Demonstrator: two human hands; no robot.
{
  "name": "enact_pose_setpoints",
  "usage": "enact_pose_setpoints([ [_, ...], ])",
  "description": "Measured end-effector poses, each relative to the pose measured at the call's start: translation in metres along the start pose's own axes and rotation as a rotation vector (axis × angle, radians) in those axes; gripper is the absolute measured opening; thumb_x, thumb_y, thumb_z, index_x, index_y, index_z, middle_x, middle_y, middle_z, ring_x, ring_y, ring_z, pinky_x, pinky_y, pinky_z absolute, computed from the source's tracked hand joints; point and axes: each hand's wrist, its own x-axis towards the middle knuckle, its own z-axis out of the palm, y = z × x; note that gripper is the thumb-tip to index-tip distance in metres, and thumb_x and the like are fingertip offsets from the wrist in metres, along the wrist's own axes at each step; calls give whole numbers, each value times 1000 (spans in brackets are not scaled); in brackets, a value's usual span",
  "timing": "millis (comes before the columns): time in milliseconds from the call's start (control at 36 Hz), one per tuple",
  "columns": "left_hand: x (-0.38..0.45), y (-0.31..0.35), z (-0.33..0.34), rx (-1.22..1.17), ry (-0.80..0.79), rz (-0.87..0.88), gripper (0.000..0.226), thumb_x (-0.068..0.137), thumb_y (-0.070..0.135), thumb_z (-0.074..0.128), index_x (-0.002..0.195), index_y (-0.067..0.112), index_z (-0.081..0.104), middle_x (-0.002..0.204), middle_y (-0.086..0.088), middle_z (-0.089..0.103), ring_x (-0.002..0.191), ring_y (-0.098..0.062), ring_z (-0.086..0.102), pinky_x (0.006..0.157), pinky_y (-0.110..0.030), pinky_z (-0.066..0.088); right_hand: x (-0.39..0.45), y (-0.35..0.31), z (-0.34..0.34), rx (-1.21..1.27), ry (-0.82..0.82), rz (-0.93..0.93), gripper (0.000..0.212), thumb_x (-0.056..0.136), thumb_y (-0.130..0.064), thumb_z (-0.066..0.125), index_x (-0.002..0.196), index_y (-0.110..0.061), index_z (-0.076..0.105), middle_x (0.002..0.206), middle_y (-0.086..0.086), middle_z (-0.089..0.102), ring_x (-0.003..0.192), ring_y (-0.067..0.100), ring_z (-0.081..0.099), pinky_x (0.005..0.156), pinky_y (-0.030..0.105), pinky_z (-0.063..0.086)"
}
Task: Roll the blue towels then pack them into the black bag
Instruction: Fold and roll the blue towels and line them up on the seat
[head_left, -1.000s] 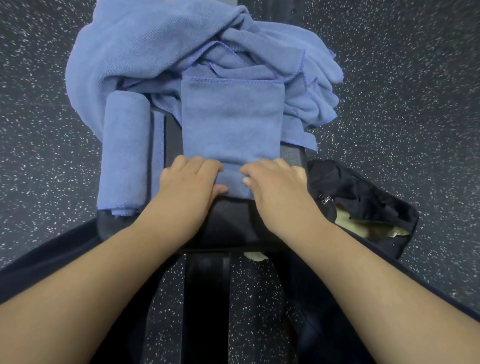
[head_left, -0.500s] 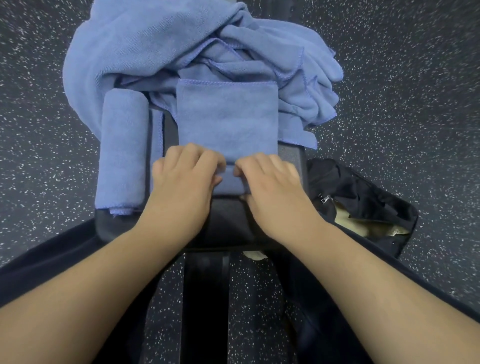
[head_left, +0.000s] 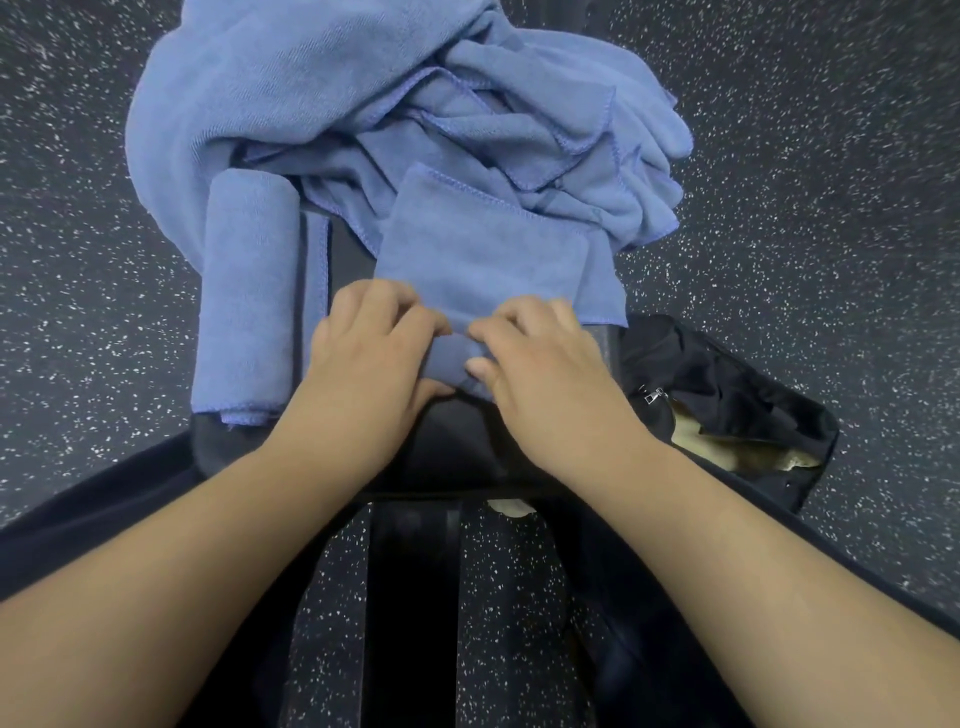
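Note:
A folded blue towel lies on the dark padded bench, its near end wound into a small roll. My left hand and my right hand both grip that roll, fingers curled over its far side and thumbs under its near side. A finished rolled blue towel lies along the bench's left edge. The black bag sits open on the floor to the right of the bench, its zipper pull showing.
A heap of loose blue towels covers the far end of the bench and hangs over both sides. Speckled dark floor surrounds the bench. Something tan shows inside the bag.
Both hands have moved away from me, winding the towel's near end into a thicker roll. The flat part of the towel has grown shorter and skewed slightly.

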Motion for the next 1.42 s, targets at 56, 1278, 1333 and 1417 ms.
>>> enact_pose_setpoints([
  [56, 2, -1, 0, 9, -2, 10, 42, 67, 33, 69, 103, 12, 64, 106, -11, 56, 102, -25, 37, 78, -49, 47, 0, 2, 1, 18, 129, 26, 21, 78, -27, 59, 92, -15, 68, 94, 6, 59, 86, 31, 53, 70, 38, 43],
  [1278, 3, -3, -12, 42, -61, 43, 50, 61, 53, 70, 101, 31, 49, 108, -8, 53, 104, -22, 34, 78, -41, 26, 3, 1, -8, -19, -102, 9, 22, 101, -32, 39, 110, -27, 58, 105, -7, 59, 106, 21, 47, 75, 34, 19],
  [1333, 5, -3, -11, 71, -24, 42, 45, 69, 59, 62, 102, 28, 57, 105, -8, 55, 103, -23, 36, 76, -40, 27, 3, 1, -10, 71, 58, 18, 12, 93, -24, 54, 100, -21, 63, 97, -2, 61, 97, 26, 51, 75, 35, 28],
  [1417, 7, -3, -9, 97, -9, 7, 53, 73, 61, 45, 102, 23, 67, 102, -7, 57, 101, -23, 36, 74, -40, 27, 4, 0, -11, 106, 161, -2, 7, 80, -11, 58, 86, -13, 62, 85, 5, 58, 82, 30, 52, 67, 40, 45],
])
